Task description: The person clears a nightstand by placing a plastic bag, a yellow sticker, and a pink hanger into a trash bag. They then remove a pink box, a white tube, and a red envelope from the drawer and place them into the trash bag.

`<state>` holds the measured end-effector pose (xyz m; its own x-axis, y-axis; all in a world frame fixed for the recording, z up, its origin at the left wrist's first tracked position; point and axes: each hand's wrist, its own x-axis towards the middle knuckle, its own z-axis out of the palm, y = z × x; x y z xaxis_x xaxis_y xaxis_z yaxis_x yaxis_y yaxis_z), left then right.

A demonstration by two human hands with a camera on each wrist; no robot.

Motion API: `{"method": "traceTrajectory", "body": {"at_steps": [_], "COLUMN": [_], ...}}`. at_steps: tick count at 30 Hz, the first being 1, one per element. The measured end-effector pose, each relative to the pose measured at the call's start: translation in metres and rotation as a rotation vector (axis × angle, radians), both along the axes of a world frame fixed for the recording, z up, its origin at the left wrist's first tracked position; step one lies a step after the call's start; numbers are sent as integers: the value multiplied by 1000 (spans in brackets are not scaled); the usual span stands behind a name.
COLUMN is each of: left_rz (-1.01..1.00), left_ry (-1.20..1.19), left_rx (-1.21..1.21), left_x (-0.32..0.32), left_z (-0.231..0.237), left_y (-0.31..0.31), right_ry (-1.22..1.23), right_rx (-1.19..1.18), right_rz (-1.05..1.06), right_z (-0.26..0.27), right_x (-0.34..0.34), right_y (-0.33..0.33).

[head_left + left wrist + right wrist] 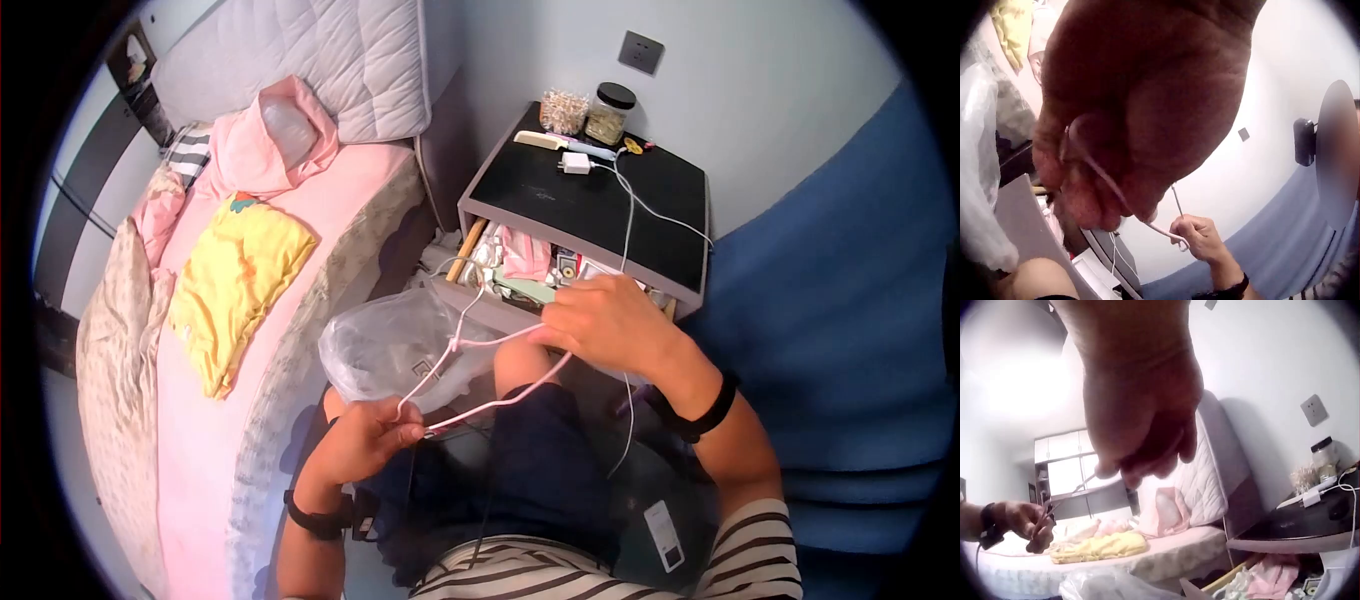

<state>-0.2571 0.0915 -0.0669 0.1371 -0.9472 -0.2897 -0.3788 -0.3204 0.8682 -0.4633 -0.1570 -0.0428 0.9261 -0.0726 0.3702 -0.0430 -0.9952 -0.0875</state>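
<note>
In the head view a thin pinkish-white clothes hanger [495,402] is stretched between both hands, its hook [462,322] pointing away toward the drawer. My left hand [365,438] pinches one lower corner between thumb and fingers. At the opposite end my right hand [610,322] grips the hanger with curled fingers, which hide that corner. The left wrist view shows the hanger's thin bar [1107,178] running from the left hand's fingers to the right hand [1200,237]. Beneath the hanger, by the knees, lies a clear plastic bag [365,345].
An open drawer [505,312] full of small items juts from a black-topped nightstand [590,205]. On top are jars [608,112], a comb [540,140] and a white charger [575,163] with its cable. The bed at left bears a yellow pillow [240,285]. A white phone-like object [663,536] lies low at right.
</note>
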Motion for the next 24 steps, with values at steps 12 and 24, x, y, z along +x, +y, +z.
{"method": "traceTrajectory", "body": {"at_steps": [12, 24], "left_rz": [83, 156], "left_ry": [-98, 78], "left_rx": [102, 199], "left_x": [25, -19], "left_z": [-17, -49], "left_y": [1, 13], "right_ry": [43, -312], "right_rx": [242, 253], "right_rz": [-5, -195], "right_z": [-19, -58], "right_x": [-19, 3], "right_y": [17, 32]}}
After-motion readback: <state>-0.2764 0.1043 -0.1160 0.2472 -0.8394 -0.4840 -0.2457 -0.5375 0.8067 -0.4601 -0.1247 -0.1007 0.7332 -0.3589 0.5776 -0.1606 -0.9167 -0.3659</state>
